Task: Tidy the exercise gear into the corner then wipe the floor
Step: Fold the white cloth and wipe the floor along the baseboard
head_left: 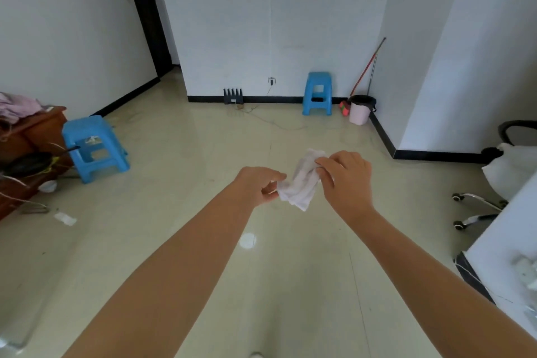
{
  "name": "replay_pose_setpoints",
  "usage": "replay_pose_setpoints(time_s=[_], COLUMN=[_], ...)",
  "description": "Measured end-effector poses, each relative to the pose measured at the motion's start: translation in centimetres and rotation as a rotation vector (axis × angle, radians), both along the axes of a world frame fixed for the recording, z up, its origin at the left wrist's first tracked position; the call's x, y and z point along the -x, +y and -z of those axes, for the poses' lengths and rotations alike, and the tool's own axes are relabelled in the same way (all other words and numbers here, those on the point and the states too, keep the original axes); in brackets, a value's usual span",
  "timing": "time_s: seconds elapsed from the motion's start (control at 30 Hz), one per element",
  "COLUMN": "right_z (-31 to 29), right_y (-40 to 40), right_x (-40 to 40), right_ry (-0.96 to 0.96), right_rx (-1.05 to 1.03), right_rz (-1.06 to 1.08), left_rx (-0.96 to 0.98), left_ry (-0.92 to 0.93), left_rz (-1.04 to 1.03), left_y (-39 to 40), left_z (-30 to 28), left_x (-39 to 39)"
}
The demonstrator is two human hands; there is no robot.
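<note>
Open floor (180, 212) bounded by a black baseboard (273, 99); white cloth (302, 183) held at centre.
Blue stools at 9 (94, 148) and 12 o'clock (317, 93). Left hand (261, 186) pinches the cloth's lower corner; right hand (347, 176) grips its upper end.

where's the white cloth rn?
Head view, centre: white cloth held above the floor between left hand and right hand.

text: none readable | labels: none | brands: none | numbers: none | signs: none
</note>
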State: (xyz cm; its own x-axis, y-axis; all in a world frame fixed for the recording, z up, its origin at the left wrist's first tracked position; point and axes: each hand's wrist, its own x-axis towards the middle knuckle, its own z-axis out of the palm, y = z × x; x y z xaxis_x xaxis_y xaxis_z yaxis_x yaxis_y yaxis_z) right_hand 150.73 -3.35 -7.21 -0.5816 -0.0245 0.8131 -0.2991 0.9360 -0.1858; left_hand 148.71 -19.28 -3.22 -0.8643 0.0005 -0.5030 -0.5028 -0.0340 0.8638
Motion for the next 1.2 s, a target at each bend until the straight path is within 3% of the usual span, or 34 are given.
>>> replay_pose_setpoints(time_s=[0.33, 0.6, 0.8, 1.0, 1.1, 1.2], right_z=[0.2, 3.7, 3.9, 2.8, 2.4, 2.1], right_y=[2.7, 9.6, 16.9, 21.7, 23.6, 25.4], right_x=[26.5, 46.7, 64.2, 79.3, 87.7, 97.0], right_ry=[-0.086, -0.338, -0.597, -0.678, -0.678, -0.652], right_rx=[0.044, 0.186, 0.398, 0.631, 0.785, 0.786], right_rz=[0.078, 0.149, 0.182, 0.125, 0.099, 0.135], left_rx=[0.014, 0.232, 0.375, 0.509, 0.485, 0.449], left_ry=[-0.038, 0.186, 0.326, 0.387, 0.362, 0.341], left_rz=[0.085, 0.135, 0.142, 0.169, 0.129, 0.130], left_y=[3.4, 10.4, 17.9, 23.3, 25.3, 27.1], left_z=[0.6, 3.1, 2.4, 2.3, 2.6, 3.0], left_x=[29.2, 50.9, 68.0, 83.0, 91.2, 100.1])
